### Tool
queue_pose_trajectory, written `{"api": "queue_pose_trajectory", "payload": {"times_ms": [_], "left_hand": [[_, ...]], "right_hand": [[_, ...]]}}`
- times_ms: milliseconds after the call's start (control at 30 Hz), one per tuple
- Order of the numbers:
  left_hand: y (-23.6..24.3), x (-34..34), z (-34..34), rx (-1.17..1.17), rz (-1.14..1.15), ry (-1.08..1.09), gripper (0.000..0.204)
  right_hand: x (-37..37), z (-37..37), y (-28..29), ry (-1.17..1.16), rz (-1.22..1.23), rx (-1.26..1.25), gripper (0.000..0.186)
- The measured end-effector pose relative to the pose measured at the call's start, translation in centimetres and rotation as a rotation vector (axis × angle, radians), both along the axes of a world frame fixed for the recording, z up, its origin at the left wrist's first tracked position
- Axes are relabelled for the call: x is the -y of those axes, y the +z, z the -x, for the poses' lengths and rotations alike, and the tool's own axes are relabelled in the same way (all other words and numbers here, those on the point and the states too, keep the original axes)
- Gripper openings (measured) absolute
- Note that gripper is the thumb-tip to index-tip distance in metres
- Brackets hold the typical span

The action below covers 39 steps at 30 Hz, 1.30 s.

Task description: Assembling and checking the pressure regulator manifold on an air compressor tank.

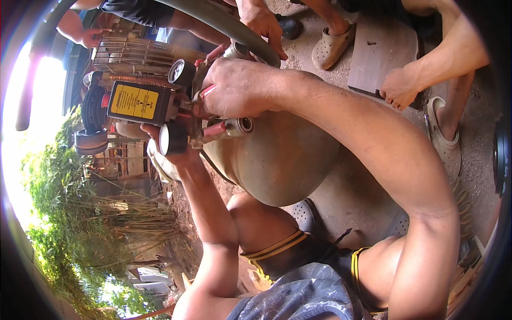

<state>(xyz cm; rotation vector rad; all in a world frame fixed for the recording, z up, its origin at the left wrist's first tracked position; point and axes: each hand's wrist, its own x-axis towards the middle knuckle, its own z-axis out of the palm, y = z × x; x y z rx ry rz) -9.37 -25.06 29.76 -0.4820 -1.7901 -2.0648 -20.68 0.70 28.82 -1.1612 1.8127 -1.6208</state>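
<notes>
Right hand clamps red-and-silver metal fittings; round white-faced gauge obscures left hand, grip unclear; thick grey hose arches beyond.

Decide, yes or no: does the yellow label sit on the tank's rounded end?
No, the yellow label is on the black box.

The pressure switch sits left of the tank, one pressure gauge just beyond it, another before it. Behind these is a wire cage. Rightward, a co-worker's hand touches a board, right of a clog.
</notes>
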Motion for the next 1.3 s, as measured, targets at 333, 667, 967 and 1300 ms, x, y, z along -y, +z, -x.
{"api": "queue_pose_trajectory", "payload": {"times_ms": [333,667,967,1300], "left_hand": [[0.4,1.8,2.5,0.005,-0.116,-0.232,0.093],[-0.5,4.6,1.7,-0.003,-0.078,0.057,0.095],[-0.4,2.3,0.1,0.065,-0.007,0.067,0.094],[-0.7,5.1,0.5,0.006,0.169,0.210,0.084]], "right_hand": [[0.7,0.8,-0.4,0.040,0.060,-0.052,0.034],[0.2,1.5,-0.2,0.204,0.119,0.202,0.027],[0.4,2.3,-0.4,0.283,0.120,0.317,0.022],[0.2,1.8,-0.3,0.239,0.186,0.401,0.023]]}}
